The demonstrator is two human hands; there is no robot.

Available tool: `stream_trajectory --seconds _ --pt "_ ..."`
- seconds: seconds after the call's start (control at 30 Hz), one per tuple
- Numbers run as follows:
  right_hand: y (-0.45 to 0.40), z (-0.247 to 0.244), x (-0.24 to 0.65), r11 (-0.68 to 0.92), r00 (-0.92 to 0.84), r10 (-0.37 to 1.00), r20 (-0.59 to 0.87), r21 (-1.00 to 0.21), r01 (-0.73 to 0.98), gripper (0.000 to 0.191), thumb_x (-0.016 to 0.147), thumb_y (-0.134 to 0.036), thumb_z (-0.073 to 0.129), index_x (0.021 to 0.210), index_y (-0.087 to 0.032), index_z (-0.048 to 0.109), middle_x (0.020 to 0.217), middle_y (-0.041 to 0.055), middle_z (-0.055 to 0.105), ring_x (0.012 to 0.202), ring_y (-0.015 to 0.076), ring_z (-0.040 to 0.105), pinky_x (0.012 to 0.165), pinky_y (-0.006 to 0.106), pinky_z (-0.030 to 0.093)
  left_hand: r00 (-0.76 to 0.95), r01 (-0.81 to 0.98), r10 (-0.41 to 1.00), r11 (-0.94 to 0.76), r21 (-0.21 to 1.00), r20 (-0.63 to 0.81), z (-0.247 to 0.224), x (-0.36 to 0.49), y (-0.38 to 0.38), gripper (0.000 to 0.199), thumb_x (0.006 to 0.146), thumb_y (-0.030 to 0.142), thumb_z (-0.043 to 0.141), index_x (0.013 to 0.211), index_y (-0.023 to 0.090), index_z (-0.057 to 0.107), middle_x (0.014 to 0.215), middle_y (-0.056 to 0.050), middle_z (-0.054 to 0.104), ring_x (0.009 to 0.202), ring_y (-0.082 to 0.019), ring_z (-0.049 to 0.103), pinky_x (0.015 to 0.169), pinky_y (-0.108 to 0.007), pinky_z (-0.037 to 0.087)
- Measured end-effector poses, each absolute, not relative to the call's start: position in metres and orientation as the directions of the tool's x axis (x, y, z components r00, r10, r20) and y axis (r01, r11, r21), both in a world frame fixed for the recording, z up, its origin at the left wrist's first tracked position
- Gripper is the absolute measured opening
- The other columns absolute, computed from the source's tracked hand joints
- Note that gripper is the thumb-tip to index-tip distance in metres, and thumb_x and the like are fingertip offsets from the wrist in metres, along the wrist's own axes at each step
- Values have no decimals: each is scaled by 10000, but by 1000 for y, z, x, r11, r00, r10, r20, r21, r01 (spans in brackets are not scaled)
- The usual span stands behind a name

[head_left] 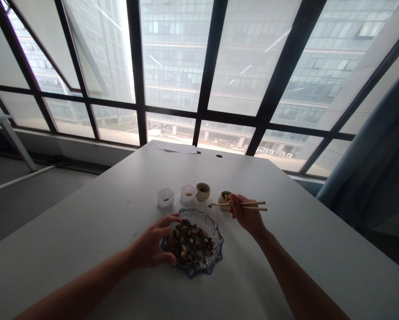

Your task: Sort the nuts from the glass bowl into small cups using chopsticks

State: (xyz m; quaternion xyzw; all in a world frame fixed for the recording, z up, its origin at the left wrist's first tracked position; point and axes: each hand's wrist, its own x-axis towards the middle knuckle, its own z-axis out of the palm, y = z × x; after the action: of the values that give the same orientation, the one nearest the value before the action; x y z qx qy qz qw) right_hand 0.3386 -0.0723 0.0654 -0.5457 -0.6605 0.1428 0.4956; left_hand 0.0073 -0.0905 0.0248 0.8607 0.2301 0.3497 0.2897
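Observation:
A scalloped glass bowl holds a heap of dark seeds with a few pale nuts among them. My left hand rests on the bowl's left rim, fingers spread. Chopsticks are gripped in my right hand, their tips pointing left with a small dark piece at them. Behind the tips stands a small beige cup with pale pieces inside, partly hidden by my right hand. Left of it are another beige cup and two white plastic cups, each holding a little something.
White table under everything. Papers lie at its far edge, near two dark holes. Tall framed windows stand beyond, a blue curtain hangs at the right, and another table's white leg shows at the left.

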Motion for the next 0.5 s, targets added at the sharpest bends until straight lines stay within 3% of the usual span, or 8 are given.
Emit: stream_trajectory --seconds 0.5 --pt "-63 59 351 311 160 888 430 -821 479 578 866 -730 499 701 -189 618 492 18 611 364 139 553 345 238 428 652 191 598 -724 663 466 25 7 -90 570 728 744 656 716 190 521 1405 -178 542 1422 -361 391 1100 -448 429"
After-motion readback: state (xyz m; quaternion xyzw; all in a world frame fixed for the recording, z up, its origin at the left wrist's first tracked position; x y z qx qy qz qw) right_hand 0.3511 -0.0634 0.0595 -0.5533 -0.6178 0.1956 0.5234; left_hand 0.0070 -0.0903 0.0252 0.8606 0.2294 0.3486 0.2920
